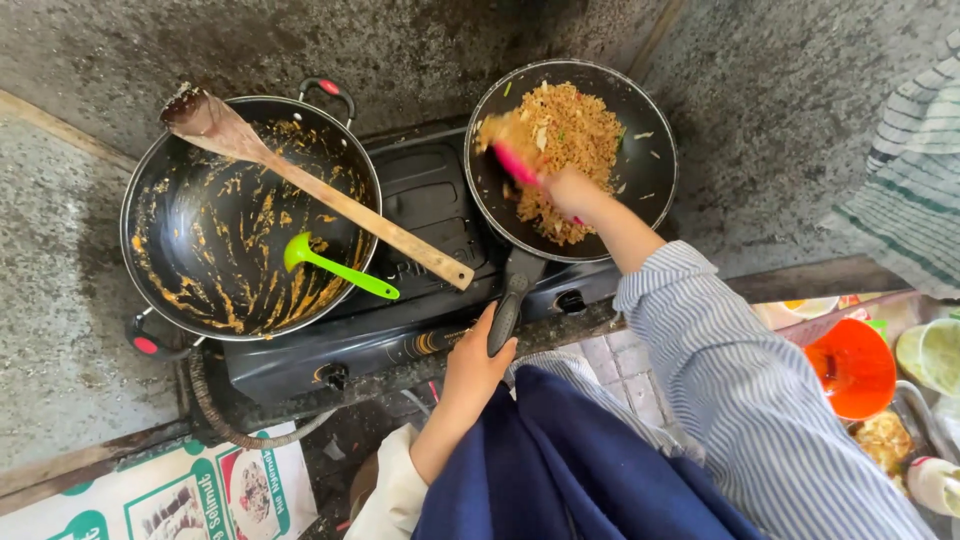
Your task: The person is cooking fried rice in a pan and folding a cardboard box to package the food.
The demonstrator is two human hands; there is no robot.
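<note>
Rice (565,135), fried and golden-brown with green bits, sits in the black frying pan (640,130), heaped toward the middle and handle side, far rim bare. By my read the cooking is well along: grains browned and mixed, nothing raw showing; what's left looks like more tossing and getting it out of the pan. Right hand (572,190) is over the rice, fingers wrapped shut on the pink handle of a spatula (510,150) whose blade end is blurred in the rice. Left hand (478,362) is at the near end of the pan handle (508,305), fingers curled around it, steadying the pan. Pan rests on the right burner of a black two-burner stove (420,200). Left of the pan, on the other burner, a wok (180,200) is smeared with orange sauce residue, otherwise empty of food; a wooden spatula (330,195) lies across it and a green spoon (335,265) lies inside. Right of the pan, lower down, an orange bowl (860,375) sits among other containers. Stove stands on a grey speckled table (60,300).
</note>
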